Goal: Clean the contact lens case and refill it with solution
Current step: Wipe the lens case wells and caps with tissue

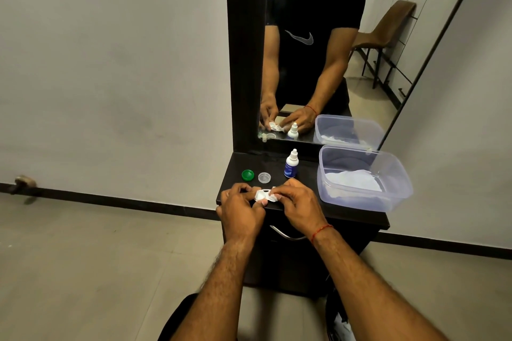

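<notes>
White plastic, small and double-welled, the contact lens case (262,195) is held in both hands just above the front edge of the dark tabletop (307,174). The left hand (239,212) has its grip pinched on the left end of the case, thumb and curled fingers closed round it. The right hand (297,206) grips the right end the same way, fingers bent down over it. A scrap of white shows under the right fingers; whether it is part of the case or a bit of tissue cannot be told. A red thread (321,231) circles the right wrist.

Behind the hands, two loose caps lie flat on the tabletop: a green cap (247,175) to the left and a clear cap (264,177) just beside it, apart from each other. To their right a small solution bottle (291,165) stands upright, white-topped with a blue label, its cap on. Further right sits a clear plastic box (360,201) with no lid, holding crumpled white tissue (352,183).

A tall mirror (318,63) in a dark frame rises from the back of the tabletop and reflects the hands, the bottle and the box, with a brown chair (388,28) behind. Below the tabletop a curved metal drawer handle (285,234) shows between the forearms. Pale floor tiles (83,257) and a grey wall (110,63) fill the left.
</notes>
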